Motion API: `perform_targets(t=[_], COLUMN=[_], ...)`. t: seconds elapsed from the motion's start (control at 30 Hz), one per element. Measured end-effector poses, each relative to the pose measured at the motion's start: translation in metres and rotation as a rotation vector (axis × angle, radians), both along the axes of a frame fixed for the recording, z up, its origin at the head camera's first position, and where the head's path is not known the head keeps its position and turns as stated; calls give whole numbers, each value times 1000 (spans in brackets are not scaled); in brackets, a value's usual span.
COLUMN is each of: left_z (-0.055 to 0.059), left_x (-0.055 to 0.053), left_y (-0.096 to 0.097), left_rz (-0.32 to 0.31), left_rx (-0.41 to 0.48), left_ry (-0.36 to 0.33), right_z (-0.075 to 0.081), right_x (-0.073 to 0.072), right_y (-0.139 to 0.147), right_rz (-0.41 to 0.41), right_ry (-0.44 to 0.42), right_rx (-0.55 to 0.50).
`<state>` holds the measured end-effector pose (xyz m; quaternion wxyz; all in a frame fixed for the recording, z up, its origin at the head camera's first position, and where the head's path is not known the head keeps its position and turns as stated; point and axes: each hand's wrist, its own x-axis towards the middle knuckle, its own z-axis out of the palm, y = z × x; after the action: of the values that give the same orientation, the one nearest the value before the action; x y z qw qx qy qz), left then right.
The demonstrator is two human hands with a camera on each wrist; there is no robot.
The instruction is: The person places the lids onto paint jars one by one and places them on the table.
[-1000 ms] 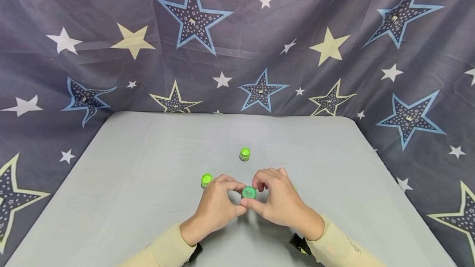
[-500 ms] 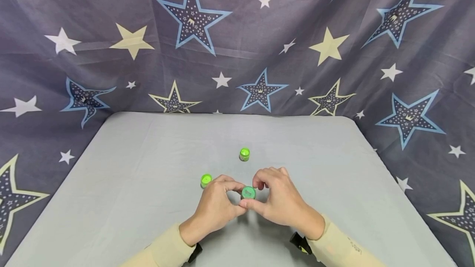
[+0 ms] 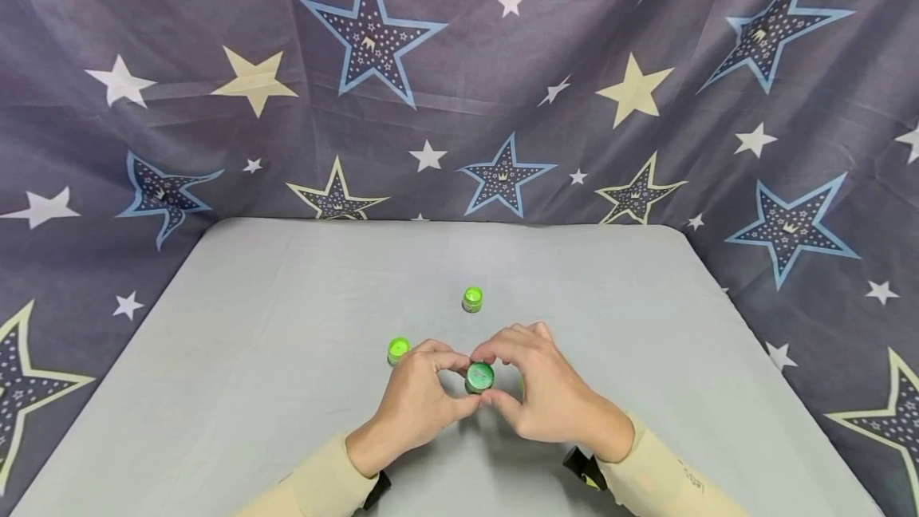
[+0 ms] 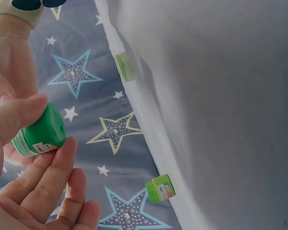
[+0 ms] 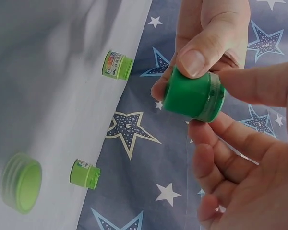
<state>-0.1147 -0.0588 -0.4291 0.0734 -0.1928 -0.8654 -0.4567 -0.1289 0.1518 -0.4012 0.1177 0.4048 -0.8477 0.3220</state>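
Observation:
A small dark green paint jar [image 3: 479, 376] is held above the table between both hands. My left hand [image 3: 420, 393] pinches its side between thumb and fingers. From the other side, thumb and forefinger of my right hand [image 3: 549, 389] grip round the jar's upper end. In the right wrist view the left thumb presses the jar's solid green part [image 5: 187, 96], while the right fingertips meet the clear-rimmed end. A printed label [image 4: 45, 146] shows on the jar in the left wrist view.
Two bright green jars stand on the grey cloth: one [image 3: 472, 299] beyond the hands, another [image 3: 398, 349] beside the left hand. In the right wrist view a light green ring-shaped piece [image 5: 21, 183] lies on the table [image 5: 53, 110]. A star-patterned curtain [image 3: 459, 62] hangs behind.
The right forefinger has moved left round the far side of the jar, and the right thumb has shifted right along its near side. The left hand keeps its hold.

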Motion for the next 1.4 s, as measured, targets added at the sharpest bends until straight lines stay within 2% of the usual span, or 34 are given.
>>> perform_targets(t=[0.37, 0.8, 1.0, 1.4], left_z=[-1, 0, 0, 0], left_x=[0, 1, 1, 1], left_y=[1, 2, 2, 1], left_rz=[13, 33, 28, 17], left_rx=[-9, 5, 8, 9], left_ry=[4, 16, 9, 17], right_z=[-2, -3, -5, -6], right_x=[1, 2, 2, 1], right_y=[-3, -7, -7, -6], right_rz=[-46, -142, -176, -171], right_ry=[11, 12, 38, 49], right_rx=[-24, -27, -22, -20])
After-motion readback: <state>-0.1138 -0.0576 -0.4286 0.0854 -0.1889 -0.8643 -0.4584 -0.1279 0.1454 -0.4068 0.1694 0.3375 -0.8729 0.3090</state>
